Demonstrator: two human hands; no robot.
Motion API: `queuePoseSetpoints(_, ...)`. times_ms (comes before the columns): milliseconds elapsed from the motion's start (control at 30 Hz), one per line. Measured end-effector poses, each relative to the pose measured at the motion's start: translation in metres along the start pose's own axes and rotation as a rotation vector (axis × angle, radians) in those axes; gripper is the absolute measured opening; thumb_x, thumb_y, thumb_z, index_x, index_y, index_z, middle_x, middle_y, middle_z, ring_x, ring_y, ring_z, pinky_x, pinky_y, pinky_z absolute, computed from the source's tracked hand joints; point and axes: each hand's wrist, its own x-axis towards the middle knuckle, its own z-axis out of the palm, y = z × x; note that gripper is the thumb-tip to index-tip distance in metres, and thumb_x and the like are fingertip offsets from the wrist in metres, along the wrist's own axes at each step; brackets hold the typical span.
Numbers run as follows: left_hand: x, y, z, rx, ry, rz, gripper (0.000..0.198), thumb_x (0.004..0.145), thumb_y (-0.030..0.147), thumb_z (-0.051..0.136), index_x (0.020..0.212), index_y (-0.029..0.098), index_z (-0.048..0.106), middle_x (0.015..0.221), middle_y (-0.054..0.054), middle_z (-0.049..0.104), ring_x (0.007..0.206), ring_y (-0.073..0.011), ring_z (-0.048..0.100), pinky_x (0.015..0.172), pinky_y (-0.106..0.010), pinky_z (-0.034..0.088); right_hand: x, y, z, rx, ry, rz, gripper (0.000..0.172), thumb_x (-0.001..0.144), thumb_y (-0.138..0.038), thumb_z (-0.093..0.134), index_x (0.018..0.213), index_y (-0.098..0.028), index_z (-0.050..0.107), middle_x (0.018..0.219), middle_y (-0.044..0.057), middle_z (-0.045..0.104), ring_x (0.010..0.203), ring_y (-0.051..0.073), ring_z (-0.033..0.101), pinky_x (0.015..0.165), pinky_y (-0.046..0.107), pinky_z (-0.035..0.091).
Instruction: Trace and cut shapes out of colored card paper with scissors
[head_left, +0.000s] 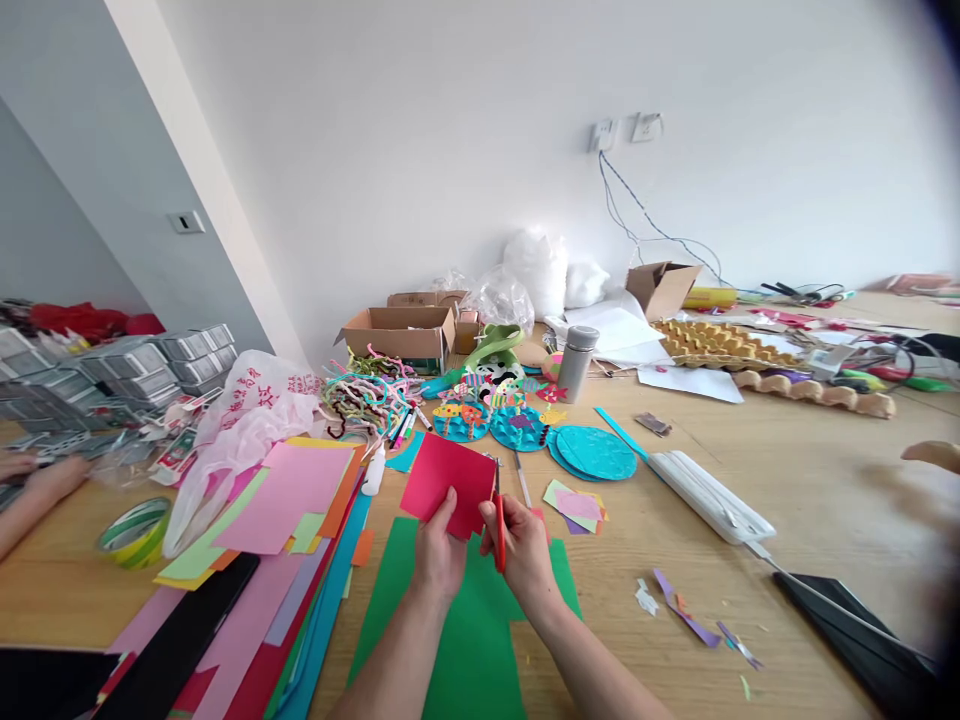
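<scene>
Two forearms are stretching in from the bottom edge over one green sheet [465,640], which is lying flat on the table [787,480]. One red paper square [442,480] is hovering tilted above that sheet's far edge. The left hand [439,555] is pinching its lower edge, fingers clenched, thumb on top. The right hand [525,555] is curling round one pair of scissors [498,530], fingers gripping the red handles, blades pointing up along the square's right edge. One tape roll [136,532] is sitting far left.

One red paper [444,480], one scissors [499,535], one tape roll [135,533], one flask [576,362], one green sheet [465,645]
</scene>
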Motion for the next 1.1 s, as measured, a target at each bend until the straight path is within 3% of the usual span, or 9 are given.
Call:
queuePoseSetpoints(200,-0.002,0.025,0.003,0.011,0.001,0.078,0.037,0.070,0.031,0.071,0.101,0.011,0.065,0.093,-0.013,0.072,0.092,-0.0266,0.068,0.082,-0.035,0.051,-0.013,-0.021,0.005,-0.016,-0.100,-0.018,0.044,0.075,-0.060,0.059,0.063,-0.019,0.050,0.043,-0.004,0.050,0.038,0.009,0.042,0.038,0.019,0.030)
queuePoseSetpoints(300,-0.009,0.038,-0.001,0.004,0.046,0.086,0.040,0.072,0.029,0.068,0.108,0.010,0.063,0.093,-0.014,0.072,0.093,-0.0278,0.068,0.084,-0.038,0.052,-0.018,-0.034,-0.003,-0.079,-0.130,-0.042,0.042,0.077,-0.059,0.057,0.065,-0.019,0.052,0.048,-0.001,0.054,0.043,0.011,0.047,0.041,0.021,0.034)
queuePoseSetpoints(500,-0.028,0.042,-0.021,-0.037,0.140,0.073,0.045,0.071,0.023,0.069,0.114,0.013,0.060,0.092,-0.012,0.072,0.087,-0.0262,0.069,0.077,-0.038,0.055,-0.014,-0.045,-0.056,-0.350,-0.031,-0.213,0.033,0.072,-0.050,0.068,0.074,-0.019,0.058,0.070,0.004,0.065,0.064,0.017,0.059,0.063,0.028,0.047)
queuePoseSetpoints(633,-0.037,0.030,-0.033,-0.015,0.171,0.057,0.045,0.067,0.022,0.074,0.110,0.018,0.062,0.096,-0.009,0.071,0.089,-0.0245,0.068,0.077,-0.037,0.055,-0.017,-0.040,-0.084,-0.431,-0.065,-0.173,0.030,0.073,-0.049,0.068,0.077,-0.020,0.058,0.090,0.009,0.069,0.081,0.022,0.064,0.075,0.035,0.050)
queuePoseSetpoints(733,-0.049,0.019,-0.035,0.067,0.148,-0.033,0.039,0.066,0.027,0.076,0.102,0.018,0.066,0.099,-0.010,0.071,0.089,-0.0239,0.067,0.077,-0.035,0.054,-0.022,-0.033,-0.080,-0.347,-0.153,-0.117,0.035,0.066,-0.048,0.075,0.077,-0.019,0.058,0.094,0.011,0.069,0.087,0.025,0.065,0.078,0.037,0.051)
queuePoseSetpoints(900,-0.070,0.011,-0.037,0.245,-0.064,-0.159,0.038,0.067,0.035,0.075,0.100,0.017,0.069,0.098,-0.011,0.071,0.084,-0.0247,0.067,0.071,-0.033,0.052,-0.027,-0.023,-0.053,-0.190,-0.143,-0.025,0.039,0.060,-0.050,0.079,0.070,-0.018,0.058,0.065,0.003,0.062,0.058,0.016,0.057,0.052,0.026,0.047)
queuePoseSetpoints(1000,-0.073,0.020,-0.046,0.401,-0.111,-0.106,0.034,0.069,0.038,0.072,0.093,0.015,0.070,0.088,-0.012,0.071,0.070,-0.0222,0.065,0.057,-0.030,0.050,-0.026,-0.021,-0.044,-0.152,-0.099,0.007,0.039,0.058,-0.048,0.079,0.066,-0.019,0.056,0.055,-0.001,0.055,0.051,0.013,0.051,0.045,0.023,0.042)
queuePoseSetpoints(1100,-0.068,0.039,-0.060,0.514,-0.040,0.017,0.025,0.064,0.034,0.073,0.080,0.014,0.070,0.071,-0.008,0.068,0.058,-0.0174,0.061,0.052,-0.026,0.047,-0.026,-0.023,-0.043,-0.167,-0.101,0.020,0.037,0.060,-0.047,0.078,0.067,-0.019,0.057,0.058,0.001,0.060,0.053,0.015,0.055,0.045,0.023,0.043)
